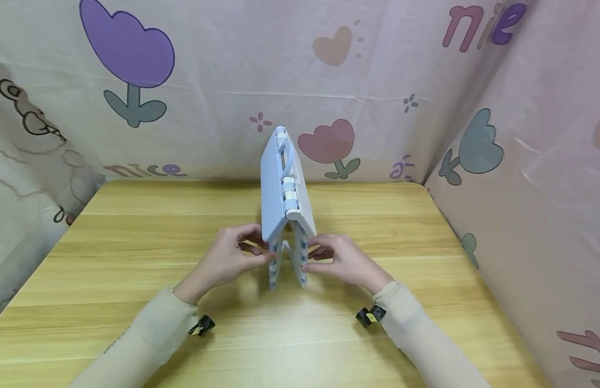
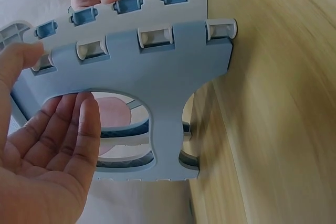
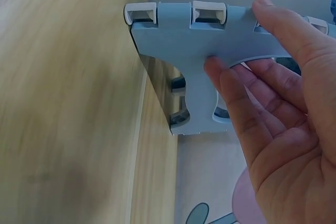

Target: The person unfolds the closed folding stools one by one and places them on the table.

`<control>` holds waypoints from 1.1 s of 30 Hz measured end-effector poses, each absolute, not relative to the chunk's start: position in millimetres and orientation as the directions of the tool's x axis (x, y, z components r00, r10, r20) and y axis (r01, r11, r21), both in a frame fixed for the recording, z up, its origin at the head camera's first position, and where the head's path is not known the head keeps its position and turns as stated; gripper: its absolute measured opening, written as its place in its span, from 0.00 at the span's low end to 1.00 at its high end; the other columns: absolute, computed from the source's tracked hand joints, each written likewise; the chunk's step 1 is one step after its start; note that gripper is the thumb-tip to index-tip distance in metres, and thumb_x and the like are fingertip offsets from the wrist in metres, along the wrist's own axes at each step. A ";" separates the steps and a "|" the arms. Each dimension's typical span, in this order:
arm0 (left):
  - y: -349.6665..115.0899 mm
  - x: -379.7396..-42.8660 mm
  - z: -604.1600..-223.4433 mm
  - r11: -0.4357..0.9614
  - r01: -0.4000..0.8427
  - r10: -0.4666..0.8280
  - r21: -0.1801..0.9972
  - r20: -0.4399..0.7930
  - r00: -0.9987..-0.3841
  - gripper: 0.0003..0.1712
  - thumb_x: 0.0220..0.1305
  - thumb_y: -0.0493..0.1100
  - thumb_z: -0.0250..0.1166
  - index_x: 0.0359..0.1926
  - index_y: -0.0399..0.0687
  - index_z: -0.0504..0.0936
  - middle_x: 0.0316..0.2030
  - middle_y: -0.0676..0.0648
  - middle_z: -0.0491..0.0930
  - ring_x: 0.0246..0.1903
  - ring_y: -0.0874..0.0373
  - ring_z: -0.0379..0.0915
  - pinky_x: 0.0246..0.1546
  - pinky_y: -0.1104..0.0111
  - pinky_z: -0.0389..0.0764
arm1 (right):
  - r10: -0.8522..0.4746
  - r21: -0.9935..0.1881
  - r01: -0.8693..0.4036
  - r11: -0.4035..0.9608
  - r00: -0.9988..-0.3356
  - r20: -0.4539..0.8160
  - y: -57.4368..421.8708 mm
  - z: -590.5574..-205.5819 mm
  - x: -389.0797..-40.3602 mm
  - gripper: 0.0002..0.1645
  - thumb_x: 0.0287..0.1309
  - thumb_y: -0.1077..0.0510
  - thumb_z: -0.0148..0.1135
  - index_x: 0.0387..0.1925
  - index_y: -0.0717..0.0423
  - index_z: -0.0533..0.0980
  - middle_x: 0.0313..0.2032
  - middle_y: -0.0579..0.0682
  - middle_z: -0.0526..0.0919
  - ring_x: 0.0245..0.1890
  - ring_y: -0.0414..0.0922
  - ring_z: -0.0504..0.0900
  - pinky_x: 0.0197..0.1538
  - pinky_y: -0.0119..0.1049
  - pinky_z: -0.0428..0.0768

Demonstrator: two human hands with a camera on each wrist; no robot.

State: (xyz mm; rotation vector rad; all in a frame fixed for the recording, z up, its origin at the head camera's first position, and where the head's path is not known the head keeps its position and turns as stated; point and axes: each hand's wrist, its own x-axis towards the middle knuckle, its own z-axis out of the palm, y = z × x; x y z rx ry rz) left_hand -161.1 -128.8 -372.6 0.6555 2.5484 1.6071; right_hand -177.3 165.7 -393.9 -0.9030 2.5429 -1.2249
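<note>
A light blue and white plastic folding step stool (image 1: 273, 188) stands half folded on the table, its top bent into a peak with a blue handle (image 1: 289, 160) along the ridge. My left hand (image 1: 232, 254) pinches the left leg panel, thumb near the hinged edge and fingertips at the panel's cut-out in the left wrist view. On the other side, my right hand (image 1: 343, 260) holds the right leg panel (image 3: 197, 48) between thumb and fingers. In the right wrist view some of those fingers reach into the opening. The two panels stand apart with a gap between.
The wooden table (image 1: 290, 345) carries the stool near its middle. Behind and beside it hangs a pale curtain (image 1: 222, 59) printed with flowers and letters. A small black device (image 1: 201, 326) is worn at the left wrist, another (image 1: 370, 316) at the right.
</note>
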 end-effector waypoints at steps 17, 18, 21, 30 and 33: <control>-141.2 -155.8 -372.4 0.387 0.337 0.384 0.858 0.182 -0.905 0.20 0.58 0.36 0.81 0.51 0.41 0.87 0.44 0.44 0.91 0.39 0.57 0.87 0.45 0.62 0.92 | -0.617 -0.736 -0.484 0.474 -0.779 0.115 181.6 -394.4 -178.3 0.30 0.62 0.52 0.80 0.60 0.61 0.82 0.53 0.54 0.89 0.51 0.52 0.92 0.56 0.33 0.89; -142.1 -155.0 -372.5 0.387 0.341 0.383 0.857 0.186 -0.905 0.20 0.58 0.36 0.81 0.51 0.41 0.88 0.44 0.44 0.91 0.38 0.57 0.87 0.45 0.62 0.92 | -0.621 -0.736 -0.489 0.469 -0.775 0.119 182.5 -394.7 -178.6 0.29 0.62 0.52 0.80 0.60 0.61 0.82 0.52 0.54 0.89 0.51 0.51 0.92 0.56 0.33 0.89; -145.9 -151.8 -372.0 0.395 0.349 0.381 0.849 0.194 -0.904 0.19 0.58 0.37 0.82 0.50 0.42 0.88 0.43 0.45 0.92 0.38 0.58 0.87 0.45 0.62 0.92 | -0.636 -0.729 -0.505 0.462 -0.762 0.124 185.8 -394.3 -179.7 0.28 0.62 0.53 0.79 0.59 0.60 0.83 0.52 0.54 0.89 0.51 0.51 0.92 0.56 0.32 0.89; -154.8 -147.3 -367.8 0.429 0.371 0.394 0.823 0.199 -0.897 0.21 0.57 0.40 0.83 0.50 0.43 0.88 0.42 0.46 0.92 0.38 0.59 0.87 0.44 0.59 0.92 | -0.646 -0.712 -0.512 0.480 -0.756 0.109 196.0 -391.0 -180.7 0.28 0.61 0.54 0.79 0.60 0.62 0.83 0.52 0.55 0.88 0.51 0.50 0.92 0.57 0.33 0.89; -154.8 -147.6 -368.3 0.431 0.381 0.397 0.818 0.207 -0.894 0.21 0.56 0.40 0.83 0.50 0.43 0.88 0.41 0.46 0.91 0.38 0.59 0.87 0.44 0.58 0.92 | -0.640 -0.696 -0.522 0.493 -0.759 0.116 196.6 -392.5 -181.1 0.29 0.61 0.54 0.79 0.59 0.62 0.82 0.52 0.55 0.89 0.51 0.50 0.92 0.58 0.35 0.89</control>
